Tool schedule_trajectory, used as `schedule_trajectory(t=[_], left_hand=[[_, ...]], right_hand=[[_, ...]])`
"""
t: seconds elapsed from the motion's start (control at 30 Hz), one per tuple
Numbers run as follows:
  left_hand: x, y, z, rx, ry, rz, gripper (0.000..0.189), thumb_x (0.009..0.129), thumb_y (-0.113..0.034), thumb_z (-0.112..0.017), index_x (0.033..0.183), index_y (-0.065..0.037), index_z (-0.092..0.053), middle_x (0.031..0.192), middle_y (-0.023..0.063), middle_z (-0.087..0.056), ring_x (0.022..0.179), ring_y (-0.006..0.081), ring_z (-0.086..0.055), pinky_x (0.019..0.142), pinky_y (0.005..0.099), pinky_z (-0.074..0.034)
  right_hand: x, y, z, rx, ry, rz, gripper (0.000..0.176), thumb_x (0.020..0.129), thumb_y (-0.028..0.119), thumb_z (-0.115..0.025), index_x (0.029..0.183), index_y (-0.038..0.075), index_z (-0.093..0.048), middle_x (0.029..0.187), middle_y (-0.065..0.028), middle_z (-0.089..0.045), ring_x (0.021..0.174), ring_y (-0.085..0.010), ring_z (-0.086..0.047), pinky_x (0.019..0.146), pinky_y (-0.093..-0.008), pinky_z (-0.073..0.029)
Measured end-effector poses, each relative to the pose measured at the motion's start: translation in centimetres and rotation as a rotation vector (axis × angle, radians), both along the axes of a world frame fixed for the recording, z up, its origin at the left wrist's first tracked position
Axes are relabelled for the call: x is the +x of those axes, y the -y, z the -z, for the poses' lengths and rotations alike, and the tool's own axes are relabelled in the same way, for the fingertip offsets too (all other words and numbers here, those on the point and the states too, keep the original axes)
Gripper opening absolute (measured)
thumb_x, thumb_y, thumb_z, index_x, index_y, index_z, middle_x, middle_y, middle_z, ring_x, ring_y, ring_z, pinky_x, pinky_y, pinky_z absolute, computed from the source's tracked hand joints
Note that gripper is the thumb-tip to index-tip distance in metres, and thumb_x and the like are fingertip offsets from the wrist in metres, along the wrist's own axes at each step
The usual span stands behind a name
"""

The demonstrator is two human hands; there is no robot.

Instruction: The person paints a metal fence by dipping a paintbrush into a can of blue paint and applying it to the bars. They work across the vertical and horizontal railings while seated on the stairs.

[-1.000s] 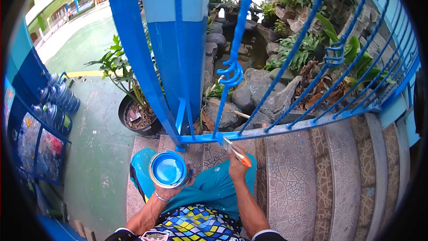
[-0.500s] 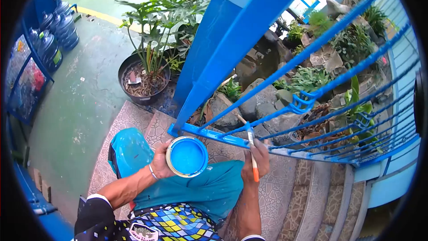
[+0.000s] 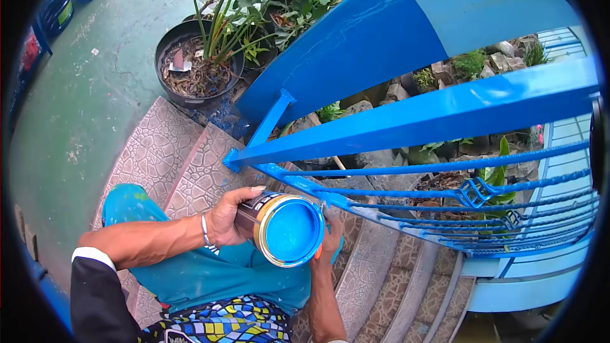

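Observation:
My left hand [image 3: 223, 217] is wrapped round the side of a paint can [image 3: 259, 206], tilted so that its round mouth faces me. Bright blue paint [image 3: 289, 232] fills the can, and some is smeared along the rim. Partly behind the can, my right hand [image 3: 332, 236] grips a paintbrush [image 3: 318, 253]; a bit of its orange handle shows. The brush's blue-coated head is up at the lower rail [image 3: 295, 181] of a blue metal railing. Wet-looking blue paint shines on that rail.
Twisted blue bars [image 3: 406, 194] and a thick handrail [image 3: 419, 117] run off to the right. Stone-patterned steps [image 3: 375, 260] curve below. A potted plant [image 3: 200, 89] stands at the upper left by a blue wall [image 3: 356, 44]. Rocks [image 3: 381, 168] lie behind the railing.
My view has moved closer and turned, so the railing lies flatter across it. The can is now tilted more, beside my right hand, and covers part of the brush.

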State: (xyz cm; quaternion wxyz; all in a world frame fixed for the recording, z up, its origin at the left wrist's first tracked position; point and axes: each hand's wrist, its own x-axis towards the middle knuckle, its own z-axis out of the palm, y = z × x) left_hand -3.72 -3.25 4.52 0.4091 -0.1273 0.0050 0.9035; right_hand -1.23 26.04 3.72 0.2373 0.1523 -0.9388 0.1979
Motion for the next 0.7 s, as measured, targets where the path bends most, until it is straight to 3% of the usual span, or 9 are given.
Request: schedule_trajectory(t=[0.07,0.17,0.2,0.27,0.37,0.47,0.57,0.67,0.7], left_hand=[[-0.2,0.6,-0.6,-0.016,0.007,-0.002,0.046,0.096,-0.041,-0.064,0.126,-0.005,-0.068,0.118,0.0118,-0.076,0.107,0.0263,-0.073,0.102,0.0475,-0.054],[-0.1,0.8,-0.1,0.009,0.003,-0.003,0.045,0.096,-0.04,-0.064,0.125,-0.005,-0.068,0.117,0.0118,-0.076,0.106,0.0261,-0.073,0.101,0.0474,-0.054],[-0.1,0.8,0.1,0.036,-0.011,0.0,0.046,0.096,-0.04,-0.064,0.126,-0.005,-0.068,0.118,0.0119,-0.076,0.106,0.0261,-0.073,0.1,0.0477,-0.054],[0.1,0.9,0.1,0.023,-0.018,0.008,0.047,0.095,-0.04,-0.064,0.127,-0.005,-0.068,0.118,0.0119,-0.075,0.107,0.026,-0.072,0.1,0.0476,-0.054],[0.2,0.7,0.5,0.016,-0.009,0.014,0.049,0.095,-0.04,-0.064,0.128,-0.004,-0.067,0.12,0.0119,-0.075,0.108,0.0259,-0.072,0.101,0.0473,-0.054],[0.5,0.4,1.0,0.038,0.024,0.023,0.051,0.094,-0.04,-0.064,0.129,-0.003,-0.067,0.121,0.013,-0.074,0.11,0.0269,-0.071,0.103,0.0483,-0.052],[0.7,0.4,0.8,0.049,0.07,0.024,0.053,0.093,-0.041,-0.064,0.13,-0.003,-0.066,0.122,0.0141,-0.074,0.112,0.028,-0.07,0.104,0.049,-0.051],[0.7,1.0,1.0,0.089,0.064,0.015,0.056,0.092,-0.042,-0.066,0.132,-0.002,-0.065,0.124,0.0146,-0.073,0.113,0.029,-0.07,0.105,0.0494,-0.051],[0.8,1.1,1.1,0.099,0.067,0.012,0.057,0.092,-0.042,-0.066,0.132,-0.002,-0.065,0.124,0.0146,-0.073,0.113,0.029,-0.07,0.105,0.0493,-0.051]], right_hand=[[0.0,-0.1,0.4,-0.073,0.05,-0.01,0.024,0.083,0.0,-0.077,0.107,0.005,-0.076,0.119,-0.0215,-0.068,0.11,-0.0389,-0.066,0.097,-0.0482,-0.053],[-1.0,0.6,-3.1,-0.139,-0.005,0.067,0.023,0.084,-0.002,-0.075,0.106,0.002,-0.074,0.12,-0.0232,-0.067,0.11,-0.0382,-0.066,0.096,-0.0463,-0.054],[-1.3,-0.2,-3.9,-0.113,-0.083,0.095,0.023,0.083,-0.004,-0.073,0.106,-0.001,-0.07,0.122,-0.0242,-0.067,0.111,-0.0377,-0.066,0.097,-0.0453,-0.054],[-1.7,0.5,-8.1,-0.045,-0.252,0.137,0.014,0.095,0.002,-0.068,0.108,-0.002,-0.068,0.123,-0.0254,-0.066,0.113,-0.0394,-0.067,0.096,-0.0473,-0.056],[-1.1,-0.4,-11.2,-0.032,-0.581,0.053,0.013,0.098,0.004,-0.065,0.109,-0.002,-0.067,0.13,-0.0249,-0.062,0.118,-0.0398,-0.063,0.097,-0.0488,-0.055],[-0.7,0.8,-12.7,0.036,-0.693,0.079,0.011,0.098,0.005,-0.063,0.107,0.001,-0.068,0.134,-0.0248,-0.058,0.122,-0.04,-0.06,0.096,-0.0494,-0.054],[-1.5,1.6,-10.7,0.263,-0.489,0.09,0.014,0.094,0.008,-0.07,0.109,0.01,-0.07,0.128,-0.0195,-0.063,0.119,-0.0373,-0.061,0.095,-0.0498,-0.053],[-1.1,2.5,-9.5,0.438,-0.047,0.069,0.019,0.088,0.006,-0.074,0.106,0.012,-0.073,0.122,-0.0169,-0.066,0.116,-0.0375,-0.062,0.096,-0.0498,-0.051],[-1.1,2.6,-9.6,0.396,-0.007,0.064,0.02,0.087,0.005,-0.075,0.106,0.01,-0.073,0.119,-0.0173,-0.067,0.114,-0.0366,-0.063,0.095,-0.0491,-0.052]])
